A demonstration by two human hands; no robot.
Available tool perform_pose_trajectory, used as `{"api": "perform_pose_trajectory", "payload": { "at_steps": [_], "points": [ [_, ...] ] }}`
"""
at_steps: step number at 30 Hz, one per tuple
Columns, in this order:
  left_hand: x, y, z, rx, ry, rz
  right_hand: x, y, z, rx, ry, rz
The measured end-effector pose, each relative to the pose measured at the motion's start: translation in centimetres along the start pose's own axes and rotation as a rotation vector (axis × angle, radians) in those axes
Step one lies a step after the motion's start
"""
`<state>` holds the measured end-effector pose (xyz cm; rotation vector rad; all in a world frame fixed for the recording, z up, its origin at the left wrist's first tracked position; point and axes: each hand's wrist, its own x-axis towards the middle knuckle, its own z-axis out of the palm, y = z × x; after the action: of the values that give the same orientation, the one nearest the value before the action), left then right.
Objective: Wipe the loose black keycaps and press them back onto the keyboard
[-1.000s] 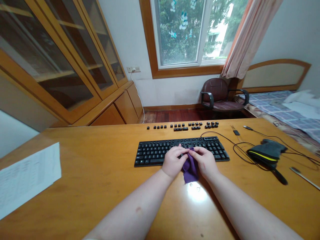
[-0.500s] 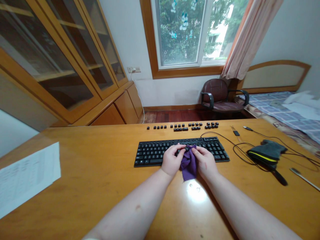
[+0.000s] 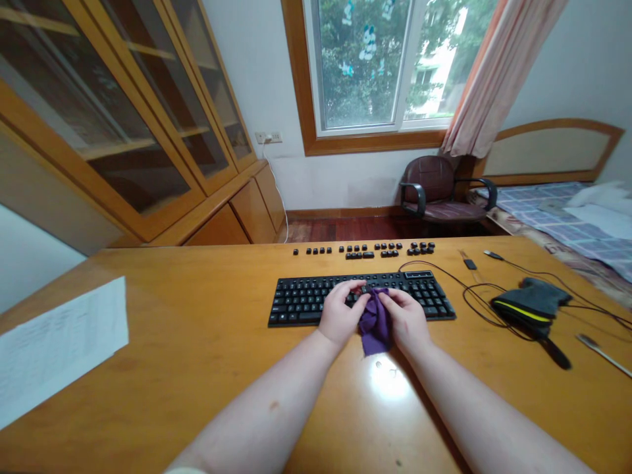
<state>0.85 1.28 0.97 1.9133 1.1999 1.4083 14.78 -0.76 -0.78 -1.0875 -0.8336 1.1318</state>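
Observation:
Over the black keyboard (image 3: 301, 303) both of my hands meet around a crumpled purple cloth (image 3: 376, 329). My right hand (image 3: 409, 318) pinches the cloth between thumb and fingers, and its lower end hangs toward the desk. Thumb and fingers of my left hand (image 3: 340, 312) close on a small dark keycap (image 3: 365, 288), held against the cloth and partly hidden. Beyond the keyboard, loose black keycaps (image 3: 368, 255) stand in short rows along the far desk edge. The keyboard's top row has bare key sockets.
Right of the keyboard lie its cable (image 3: 447, 270), a small black object (image 3: 470, 264), a grey and black item with a yellow stripe (image 3: 530, 304) and a thin brush (image 3: 587, 340). Printed papers (image 3: 69, 352) lie at left. An office chair (image 3: 434, 187) stands beyond the desk.
The view has shifted slightly, so everything appears a little further right. My fingers have moved slightly on the keycap and cloth; both hands stay over the keyboard.

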Motion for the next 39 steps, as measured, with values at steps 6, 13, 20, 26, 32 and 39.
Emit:
{"api": "perform_pose_trajectory", "payload": {
  "at_steps": [6,13,20,26,32,39],
  "points": [
    [5.1,-0.4,-3.5,0.038,0.016,-0.094,-0.2,-0.5,-0.2,-0.062,0.106,-0.04],
    [7.5,-2.3,-5.5,0.375,-0.272,-0.017,-0.1,-0.3,-0.2,-0.088,0.107,-0.046],
    [6.6,-4.3,-4.7,0.604,-0.582,-0.05,-0.1,0.0,-0.3,-0.086,0.1,-0.048],
    [6.5,-4.7,-4.5,0.603,-0.643,-0.09,-0.1,-0.2,-0.2,-0.085,0.087,-0.044],
    [6.4,-4.9,-4.2,0.649,-0.637,-0.047,-0.1,-0.2,-0.2,-0.094,0.086,-0.039],
    [6.4,-4.6,-4.1,0.702,-0.596,-0.005,-0.1,0.0,-0.2,-0.055,0.088,-0.028]
  ]
}}
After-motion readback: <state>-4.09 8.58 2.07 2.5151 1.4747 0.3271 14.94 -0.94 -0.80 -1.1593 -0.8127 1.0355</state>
